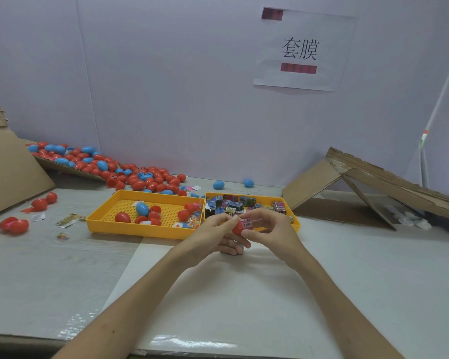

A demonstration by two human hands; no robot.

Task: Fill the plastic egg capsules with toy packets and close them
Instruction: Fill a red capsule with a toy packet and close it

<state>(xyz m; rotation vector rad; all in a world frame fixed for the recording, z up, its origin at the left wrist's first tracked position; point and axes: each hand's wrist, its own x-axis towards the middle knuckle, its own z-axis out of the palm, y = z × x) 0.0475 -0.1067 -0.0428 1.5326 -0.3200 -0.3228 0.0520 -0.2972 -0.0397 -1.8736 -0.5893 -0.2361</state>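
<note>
The person is holding both hands together over the table, and the work is sitting right between them. The left hand [213,234] is gripping a red capsule [236,228] with thumb and fingers curled round it. The right hand [267,230] is pinching a toy packet [247,224] against the capsule's open top. I'd say the packet is going in now and the closing is yet to come. Whether the capsule's other half is tucked under the left hand, I cannot tell.

Just beyond the grip, the packet tray [251,196] is holding a good heap of spare packets [231,204], so there is stock to draw on. Beyond the grip and to its left, the perforated tray [140,230] is carrying only a handful of red and blue eggs and halves, with some clear packets in the corner nearest the hands.

Far off to the left of the grip, against the wall, a big pile of eggs [101,164] is lying across a cardboard sheet. Whether those are filled or waiting I cannot make out. A few loose red eggs [13,225] are sitting well to the left of the hands, and two blue eggs [218,185] are resting behind the trays.

Judging by the packets left, this is looking like one capsule among many, with plenty to fill.
</note>
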